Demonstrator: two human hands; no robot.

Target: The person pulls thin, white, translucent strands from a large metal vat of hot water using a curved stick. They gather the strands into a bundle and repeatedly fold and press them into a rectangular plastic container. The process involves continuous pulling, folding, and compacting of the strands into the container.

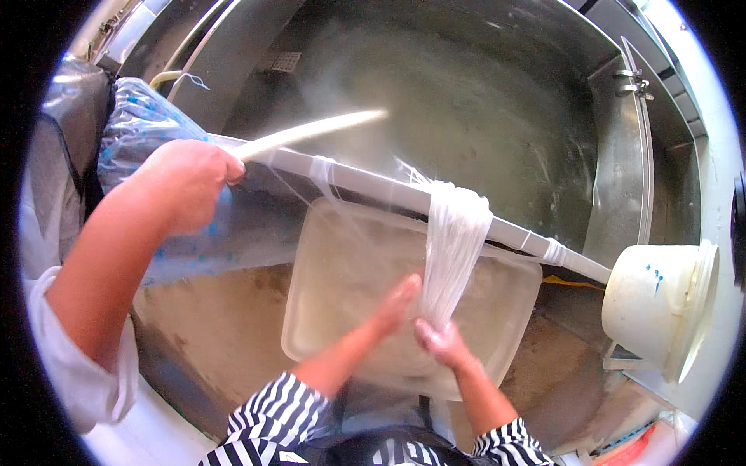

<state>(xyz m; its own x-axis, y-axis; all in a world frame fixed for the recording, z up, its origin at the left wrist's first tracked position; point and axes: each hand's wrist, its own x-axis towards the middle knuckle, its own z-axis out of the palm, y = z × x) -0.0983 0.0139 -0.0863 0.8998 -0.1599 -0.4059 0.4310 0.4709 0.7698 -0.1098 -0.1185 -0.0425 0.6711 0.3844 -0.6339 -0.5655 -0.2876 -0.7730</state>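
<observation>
A thick bundle of long white noodles (453, 248) hangs over the metal rim (373, 175) of a large vat, drawn down toward me. My right hand (441, 342) is closed around its lower end. Just left of the bundle, my left hand (399, 300) is held with its fingers stretched out, somewhat blurred; no object shows in it. Under both hands sits a wide, pale translucent tub (330, 303). At the left a co-worker's hand (190, 182) grips a long pale stick (311, 130), whose far end reaches over the vat.
The big steel vat (256, 93) holds cloudy liquid, with haze over it. White ties (555, 252) wrap its rim. A cream bucket (649, 299) lies tilted at the right. Clear plastic sheeting (144, 124) covers something at the left. Brown wet floor (210, 349) surrounds the tub.
</observation>
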